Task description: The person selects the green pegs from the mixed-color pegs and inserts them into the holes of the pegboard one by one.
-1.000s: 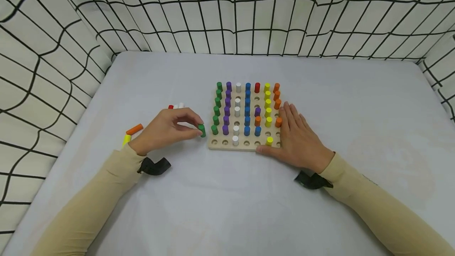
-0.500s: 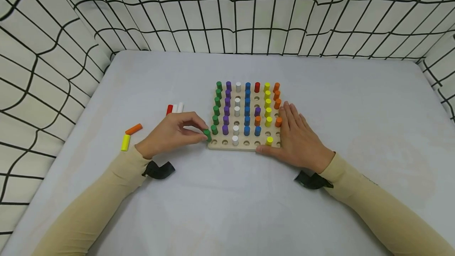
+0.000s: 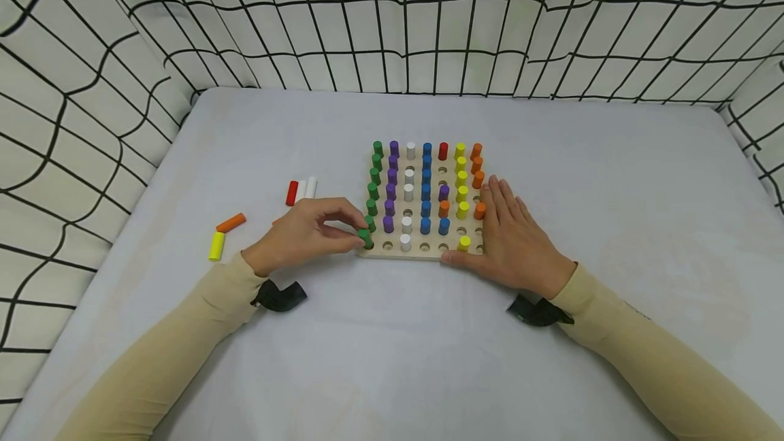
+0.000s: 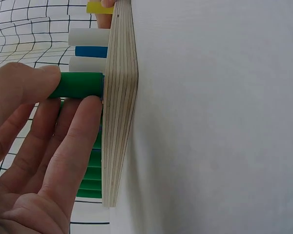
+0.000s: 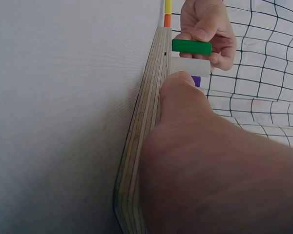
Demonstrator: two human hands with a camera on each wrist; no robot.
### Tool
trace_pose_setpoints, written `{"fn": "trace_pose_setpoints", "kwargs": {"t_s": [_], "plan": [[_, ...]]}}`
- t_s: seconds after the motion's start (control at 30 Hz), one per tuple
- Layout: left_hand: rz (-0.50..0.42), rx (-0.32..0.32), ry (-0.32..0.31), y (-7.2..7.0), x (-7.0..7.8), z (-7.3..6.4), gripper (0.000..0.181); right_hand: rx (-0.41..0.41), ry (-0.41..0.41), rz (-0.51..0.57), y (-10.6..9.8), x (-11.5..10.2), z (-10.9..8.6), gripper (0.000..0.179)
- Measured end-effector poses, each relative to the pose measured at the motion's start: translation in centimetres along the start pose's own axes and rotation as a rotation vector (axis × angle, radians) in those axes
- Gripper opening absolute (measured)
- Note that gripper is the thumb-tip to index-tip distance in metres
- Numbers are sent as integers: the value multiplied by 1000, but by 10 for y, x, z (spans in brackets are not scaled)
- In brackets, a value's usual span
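My left hand pinches a green peg between thumb and fingers. The peg stands upright at the near left corner hole of the wooden pegboard, its lower end right at the board's face in the left wrist view. Beyond it, a column of green pegs lines the board's left edge. Purple, white, blue, yellow and orange pegs fill other columns, with some holes bare. Flat on the board's right edge lies my right hand, fingers straight and thumb along the near edge, covering some holes there.
Left of the board, a red peg and white pegs lie on the white table. Farther left are an orange peg and a yellow peg. Black wire mesh stands behind the table and along its sides.
My left hand has moved right with the green peg, from beside the board to its near left corner hole, and the peg is now upright there. The right hand has stayed put.
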State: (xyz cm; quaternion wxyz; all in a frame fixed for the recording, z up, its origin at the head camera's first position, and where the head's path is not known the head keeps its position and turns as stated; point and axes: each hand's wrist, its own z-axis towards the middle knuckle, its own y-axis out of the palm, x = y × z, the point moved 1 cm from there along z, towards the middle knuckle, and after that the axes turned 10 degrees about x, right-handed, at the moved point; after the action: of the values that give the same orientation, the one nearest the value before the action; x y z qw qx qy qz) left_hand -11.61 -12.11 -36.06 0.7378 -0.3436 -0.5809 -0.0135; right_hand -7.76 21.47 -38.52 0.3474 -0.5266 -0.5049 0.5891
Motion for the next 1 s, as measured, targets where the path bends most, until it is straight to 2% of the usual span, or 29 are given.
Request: {"fn": "trace_pose_setpoints", "kwargs": {"t_s": [0.67,1.0], "plan": [[32,-16,-24,1,4,1,25,2,1,3,0,0,0,136],[39,-18,-13,2,4,2,26,26,-6,7,0,0,0,136]]}}
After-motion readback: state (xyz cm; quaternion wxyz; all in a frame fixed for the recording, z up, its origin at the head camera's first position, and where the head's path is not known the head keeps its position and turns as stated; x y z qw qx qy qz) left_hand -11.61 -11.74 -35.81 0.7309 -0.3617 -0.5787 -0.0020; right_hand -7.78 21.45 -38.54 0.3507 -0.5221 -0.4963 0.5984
